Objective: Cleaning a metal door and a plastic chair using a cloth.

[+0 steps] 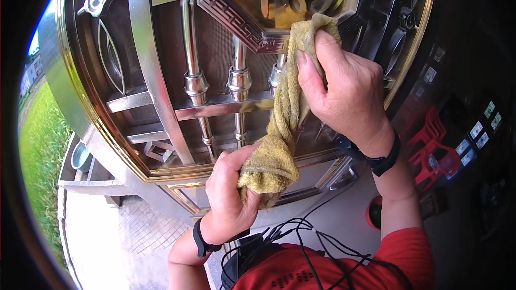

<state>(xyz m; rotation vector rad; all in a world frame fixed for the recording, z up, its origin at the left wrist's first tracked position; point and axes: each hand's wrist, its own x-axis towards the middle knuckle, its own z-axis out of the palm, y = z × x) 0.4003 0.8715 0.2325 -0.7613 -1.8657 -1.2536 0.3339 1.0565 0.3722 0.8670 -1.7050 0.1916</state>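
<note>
A twisted yellow terry cloth point(284, 108) stretches between my two hands in front of a metal door. My left hand point(231, 189) grips its lower, bunched end. Higher up and to the right, my right hand point(346, 84) pinches the upper end between thumb and fingers. The cloth's top overlaps the lower rim of an octagonal panel point(258, 40) with a raised gold character. Behind the cloth run shiny steel bars point(240, 84) with turned collars and a horizontal metal rail point(225, 108); whether the cloth touches them I cannot tell.
Black cables point(310, 225) loop in front of my red shirt. A door handle point(344, 177) juts out at lower right. Red plastic chairs point(433, 157) and a red tub point(374, 211) stand in the dark room. Outside are a concrete sink point(94, 187) with a basin point(82, 156), and grass point(42, 149).
</note>
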